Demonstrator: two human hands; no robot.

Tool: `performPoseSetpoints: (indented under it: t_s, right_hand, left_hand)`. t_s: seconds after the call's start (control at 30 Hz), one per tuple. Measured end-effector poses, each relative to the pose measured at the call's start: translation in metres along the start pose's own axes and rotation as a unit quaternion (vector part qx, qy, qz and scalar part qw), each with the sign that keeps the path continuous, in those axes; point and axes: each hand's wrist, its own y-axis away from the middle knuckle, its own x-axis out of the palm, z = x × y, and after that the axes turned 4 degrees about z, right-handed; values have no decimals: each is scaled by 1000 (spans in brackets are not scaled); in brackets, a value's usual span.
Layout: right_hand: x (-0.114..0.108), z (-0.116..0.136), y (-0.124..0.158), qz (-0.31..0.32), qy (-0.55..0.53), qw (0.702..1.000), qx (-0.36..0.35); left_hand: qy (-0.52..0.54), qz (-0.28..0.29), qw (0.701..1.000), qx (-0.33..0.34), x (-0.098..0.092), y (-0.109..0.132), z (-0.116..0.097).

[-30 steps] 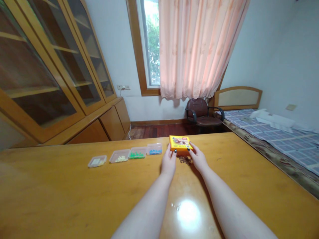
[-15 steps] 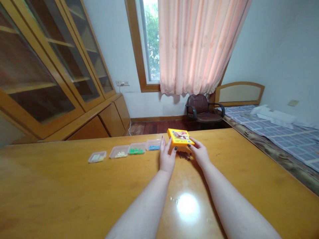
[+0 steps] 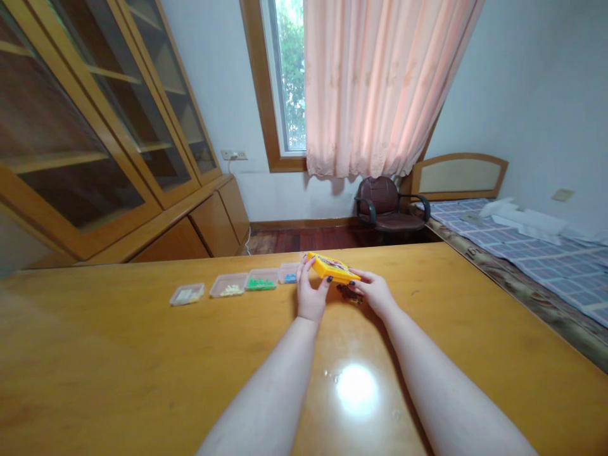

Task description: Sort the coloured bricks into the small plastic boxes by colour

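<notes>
A flat yellow box (image 3: 331,266) with a printed lid is held just above the wooden table (image 3: 142,354), tilted with its left end higher. My left hand (image 3: 310,296) grips its left end with fingers and thumb. The fingers of my right hand (image 3: 376,294) are closed on its right end. Under the box lies a small heap of dark brown pieces (image 3: 349,292) on the table.
Left of the box stands a row of small clear tubs: one with blue pieces (image 3: 288,273), one with green (image 3: 261,279), one with pale yellow (image 3: 228,285) and one more (image 3: 187,294). Beyond the table are a brown armchair (image 3: 387,206), a bed (image 3: 532,253) and glass-door cabinets (image 3: 95,126).
The box has shifted left and tipped flatter toward the tubs. Both hands moved left with it, still holding its ends. The view has risen slightly.
</notes>
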Motion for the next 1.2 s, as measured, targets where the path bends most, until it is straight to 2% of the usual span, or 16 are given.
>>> performPoseSetpoints:
  t_s: [0.07,0.17,0.33,0.47,0.6,0.67,0.77,0.83,0.97,1.07,1.13,1.2]
  right_hand:
    - [1,2,1,-1,2,1000,5]
    - [3,5,4,7,4,1000,7]
    - [3,7,4,8,25,999,-32]
    - [-7,1,-3,-59,14,997,-48]
    - [-13,-3,-9,-123,-45,991,-36]
    - [-10,-4,-8,-102,-69,992,-26]
    - [-4,-4,-6,-49,-94,994,-20]
    - [-5,-5,-8,-74,-104,991,-34]
    - [-21,-6,-16,-207,-131,966,-83]
    - [-28,-4,-21,-261,-180,943,-101]
    - [-26,0,-21,-252,-243,933,-80]
    - [-21,5,-19,-218,-297,929,-25]
  left_hand:
    - [16,-8,1000,5,1,-1,1]
    - [99,2,995,6,5,-2,3]
    - [296,-12,954,-47,13,-4,3]
    - [385,8,921,-57,15,-3,-1]
    - [442,86,891,-55,15,3,-6]
    - [481,119,866,-66,16,5,-7]
    - [521,117,840,-92,22,6,-4]
    - [503,100,851,-114,27,6,2]
    - [339,92,928,-127,34,6,15]
    - [124,158,971,-130,33,9,17]
    - [-10,224,970,-100,31,12,13]
    - [-103,277,954,-55,30,15,7]
